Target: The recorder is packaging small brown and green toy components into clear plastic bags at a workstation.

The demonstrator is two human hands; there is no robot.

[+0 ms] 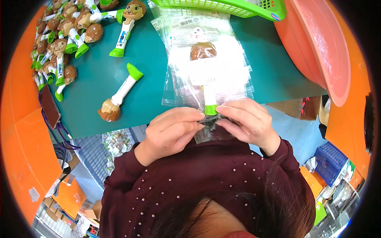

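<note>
A clear plastic bag (201,138) lies at the table's near edge with a figure-headed toy (210,97) inside it. The toy has a brown head, a white stem and a green foot that points toward me. My left hand (172,129) pinches the left side of the bag's near end, just below the green foot. On the right side, my right hand (248,121) pinches the same end, its thumb and index finger beside the foot. Under this bag is a stack of flat clear bags (180,43); glare washes out much of their surface.
One loose toy (125,89) lies left of the bags, another (126,29) farther back. A pile of similar toys (65,35) covers the far left. A green basket (238,8) and a pink basin (317,43) stand at the far right. A phone-like dark object (50,105) with a purple cord sits at the left edge.
</note>
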